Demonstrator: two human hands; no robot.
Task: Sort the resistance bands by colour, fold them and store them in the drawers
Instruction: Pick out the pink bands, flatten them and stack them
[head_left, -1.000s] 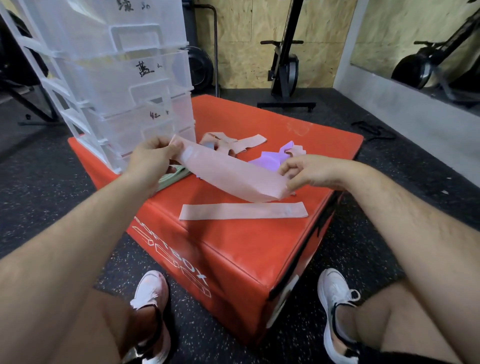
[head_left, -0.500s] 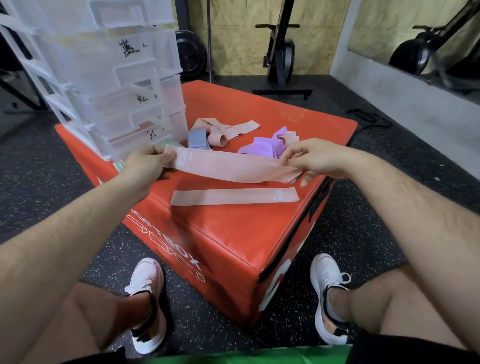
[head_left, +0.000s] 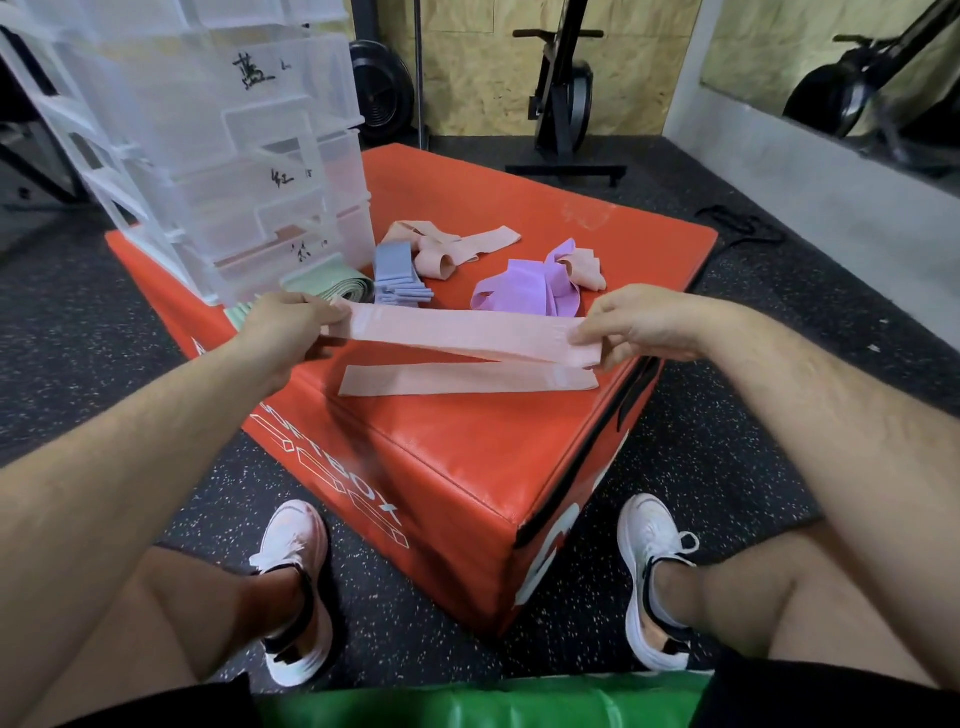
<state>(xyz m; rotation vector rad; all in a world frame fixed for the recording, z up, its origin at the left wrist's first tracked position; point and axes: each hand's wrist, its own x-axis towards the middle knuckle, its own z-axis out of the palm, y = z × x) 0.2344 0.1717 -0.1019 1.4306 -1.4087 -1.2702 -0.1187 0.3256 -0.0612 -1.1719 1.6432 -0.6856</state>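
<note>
Red vinyl covers the padded box (head_left: 467, 457) that serves as the work surface, set corner-on to the person on a black rubber floor (head_left: 727, 441) flecked with pale specks. White lettering runs down the box's near left face. On its far left corner stands a clear plastic drawer unit (head_left: 218, 156) with handwritten marks on the drawer fronts.

The left hand (head_left: 283, 325) and the right hand (head_left: 641, 325) each pinch one end of a pink band (head_left: 457, 335), holding it stretched flat just above the box. Directly under it a second pink band (head_left: 467, 378) lies flat on the top, near the front edge. Farther back are a folded green band (head_left: 332, 283) against the foot of the drawers, a stack of blue bands (head_left: 397, 278) beside it, a loose heap of pink bands (head_left: 447, 247), and a crumpled purple band (head_left: 524, 288) with more pink tangled at its right.

Behind the box, chipboard panels line the wall (head_left: 478, 78), with a black weight plate (head_left: 382, 88) leaning there and a black exercise machine (head_left: 563, 98) on its stand. A mirror (head_left: 841, 67) fills the right wall. White trainers rest on the floor either side of the box's near corner.
</note>
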